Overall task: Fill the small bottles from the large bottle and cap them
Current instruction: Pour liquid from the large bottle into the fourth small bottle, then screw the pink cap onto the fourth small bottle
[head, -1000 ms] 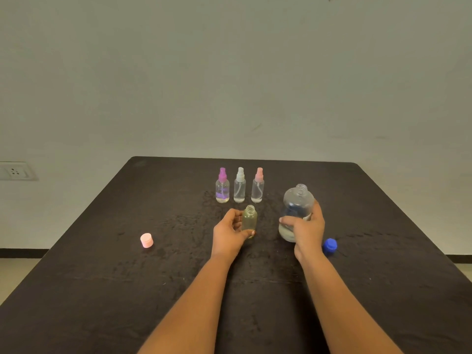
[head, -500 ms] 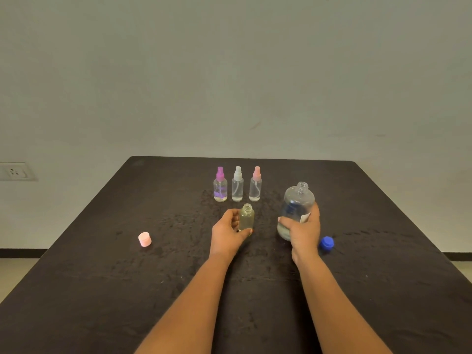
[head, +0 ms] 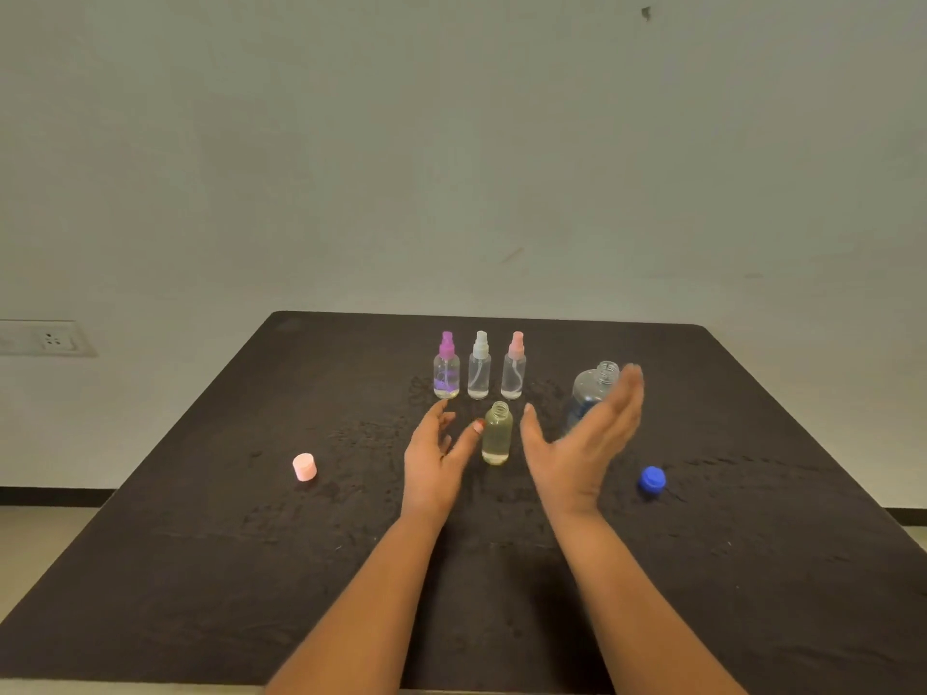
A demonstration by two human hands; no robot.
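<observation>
A small uncapped bottle with yellowish liquid stands on the black table, between my hands. My left hand is open just to its left, thumb close to the bottle but not gripping it. My right hand is open, palm turned left, in front of the large clear bottle, which stands uncapped behind it and is partly hidden. Three capped spray bottles stand in a row behind: purple-topped, white-topped, pink-topped.
A pink cap lies on the table to the left. A blue cap lies to the right of my right hand. A wall socket sits on the wall at far left.
My left hand has let go of the small bottle and opened. My right hand has released the large bottle and opened, moving left in front of it.
</observation>
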